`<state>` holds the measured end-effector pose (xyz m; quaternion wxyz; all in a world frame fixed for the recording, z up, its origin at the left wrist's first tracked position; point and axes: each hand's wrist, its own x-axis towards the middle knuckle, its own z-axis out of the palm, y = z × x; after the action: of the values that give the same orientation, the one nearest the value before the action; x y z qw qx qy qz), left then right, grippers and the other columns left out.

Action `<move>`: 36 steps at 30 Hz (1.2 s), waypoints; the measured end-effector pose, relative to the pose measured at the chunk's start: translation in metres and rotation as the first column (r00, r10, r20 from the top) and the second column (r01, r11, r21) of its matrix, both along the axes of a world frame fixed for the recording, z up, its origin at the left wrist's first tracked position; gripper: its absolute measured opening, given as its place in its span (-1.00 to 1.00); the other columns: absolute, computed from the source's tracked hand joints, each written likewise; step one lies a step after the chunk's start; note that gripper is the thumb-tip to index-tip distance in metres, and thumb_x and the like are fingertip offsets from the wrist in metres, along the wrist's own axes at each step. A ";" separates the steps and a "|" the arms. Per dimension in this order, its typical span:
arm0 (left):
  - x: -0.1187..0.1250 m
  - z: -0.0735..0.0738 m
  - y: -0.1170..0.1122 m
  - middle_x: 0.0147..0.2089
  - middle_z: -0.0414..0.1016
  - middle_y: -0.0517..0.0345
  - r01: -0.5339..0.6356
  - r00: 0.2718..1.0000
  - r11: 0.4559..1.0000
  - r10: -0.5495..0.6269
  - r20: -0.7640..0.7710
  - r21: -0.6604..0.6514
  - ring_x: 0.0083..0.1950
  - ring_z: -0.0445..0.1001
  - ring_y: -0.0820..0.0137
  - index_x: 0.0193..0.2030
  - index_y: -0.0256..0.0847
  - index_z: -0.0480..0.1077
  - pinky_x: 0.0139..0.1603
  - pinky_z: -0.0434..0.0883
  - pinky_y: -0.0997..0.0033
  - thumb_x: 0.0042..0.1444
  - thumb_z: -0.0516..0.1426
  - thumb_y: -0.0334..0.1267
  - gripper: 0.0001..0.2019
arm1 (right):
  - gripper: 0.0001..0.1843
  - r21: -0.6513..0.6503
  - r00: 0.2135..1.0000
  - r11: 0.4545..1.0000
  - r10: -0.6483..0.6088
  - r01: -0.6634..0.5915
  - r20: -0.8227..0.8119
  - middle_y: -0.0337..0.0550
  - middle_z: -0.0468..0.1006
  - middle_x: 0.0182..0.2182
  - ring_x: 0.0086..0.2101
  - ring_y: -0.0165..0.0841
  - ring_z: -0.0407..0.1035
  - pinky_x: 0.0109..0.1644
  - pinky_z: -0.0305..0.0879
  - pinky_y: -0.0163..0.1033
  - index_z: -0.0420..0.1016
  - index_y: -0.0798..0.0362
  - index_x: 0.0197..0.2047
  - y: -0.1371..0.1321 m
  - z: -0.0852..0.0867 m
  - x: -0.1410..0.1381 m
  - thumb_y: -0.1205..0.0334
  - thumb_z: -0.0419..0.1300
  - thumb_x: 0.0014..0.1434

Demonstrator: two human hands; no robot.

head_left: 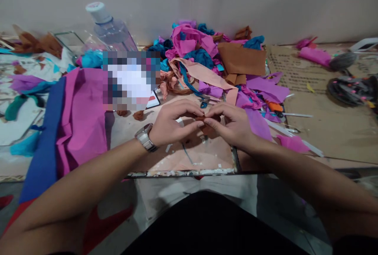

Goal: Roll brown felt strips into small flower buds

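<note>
My left hand (177, 123), with a metal watch (146, 137) on its wrist, and my right hand (232, 125) meet over the middle of the table. Between their fingertips they pinch a small piece of brown crepe paper (201, 118), partly hidden by the fingers. Just beyond the hands lie scissors (203, 102) with blue-and-black handles. Two crumpled brown paper bits (138, 115) rest to the left of my left hand.
Pink, blue, purple and brown crepe paper (195, 46) is heaped at the back. A clear bottle (113, 30) stands behind a blurred-out patch. Pink sheets (85, 117) lie left; flattened cardboard (310, 129) and a grey wire roll (351, 91) lie right.
</note>
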<state>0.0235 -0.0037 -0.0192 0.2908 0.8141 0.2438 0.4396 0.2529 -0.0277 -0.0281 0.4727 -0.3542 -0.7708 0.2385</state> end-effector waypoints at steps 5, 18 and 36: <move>0.001 -0.001 0.002 -0.12 0.71 0.00 0.025 1.000 0.999 -0.026 0.014 0.021 -0.05 0.66 0.31 -0.12 -0.18 0.61 0.04 0.58 0.28 0.16 0.38 -0.34 -0.84 | -0.93 -0.050 0.999 0.998 0.039 -0.040 -0.012 -0.18 0.63 -0.30 -0.28 -0.35 0.52 -0.19 0.43 -0.20 0.59 -0.02 -0.19 0.001 -0.001 0.001 0.20 0.37 0.32; 0.001 -0.011 0.002 -0.08 0.62 0.08 0.169 0.965 0.904 -0.071 0.251 -0.393 -0.06 0.70 0.33 0.15 -0.10 0.24 0.03 0.67 0.31 0.13 0.42 -0.29 -0.45 | -0.80 -0.166 0.992 0.978 0.117 -0.124 -0.050 -0.14 0.56 -0.13 -0.18 -0.33 0.47 -0.11 0.42 -0.20 0.55 -0.03 0.05 0.001 -0.003 0.000 0.16 0.29 0.38; -0.003 -0.002 0.008 -0.32 0.43 0.14 -0.111 0.987 0.928 0.144 0.067 -0.356 -0.27 0.40 0.42 -0.29 -0.22 0.38 -0.18 0.40 0.37 0.40 0.13 0.10 -0.60 | -0.71 0.038 0.998 0.997 0.065 -0.065 0.009 -0.05 0.51 0.01 0.05 -0.18 0.43 0.15 0.42 0.01 0.52 -0.11 0.15 0.008 -0.005 0.006 0.13 0.29 0.38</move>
<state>0.0206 0.0039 -0.0214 0.4132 0.7104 0.3571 0.4438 0.2591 -0.0193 -0.0327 0.4687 -0.3208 -0.7881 0.2374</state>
